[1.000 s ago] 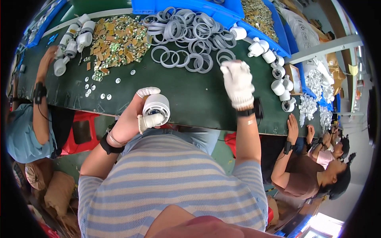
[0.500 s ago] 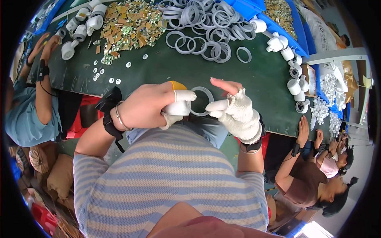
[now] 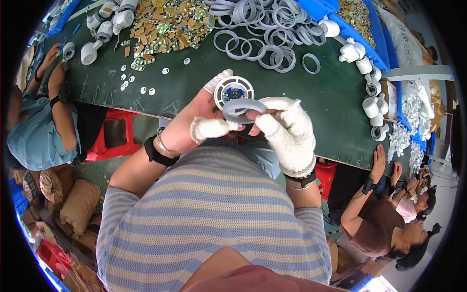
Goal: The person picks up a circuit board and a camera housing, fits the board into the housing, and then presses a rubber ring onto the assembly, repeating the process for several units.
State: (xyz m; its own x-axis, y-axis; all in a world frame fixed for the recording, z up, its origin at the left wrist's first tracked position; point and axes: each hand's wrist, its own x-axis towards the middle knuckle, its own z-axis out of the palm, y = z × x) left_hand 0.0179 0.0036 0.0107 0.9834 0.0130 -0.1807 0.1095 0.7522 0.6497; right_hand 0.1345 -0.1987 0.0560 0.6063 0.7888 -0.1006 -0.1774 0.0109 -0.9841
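My left hand, with white finger covers on the thumb and a finger, is closed round a white round housing. Its open face is turned up and shows a blue circuit board inside. In a white knitted glove, my right hand pinches a translucent grey ring. The ring is tilted in front of the housing and overlaps its near rim; whether they touch I cannot tell. Part of the housing's underside is hidden by my left fingers.
A heap of grey rings lies at the back of the green table, beside a pile of small circuit boards. Small white discs lie at left. White housings line the right edge. Co-workers' hands rest at both sides.
My left hand has turned so the housing's open face and board now show. The ring has tipped from upright to tilted and come in front of the housing. The whole view shifted slightly.
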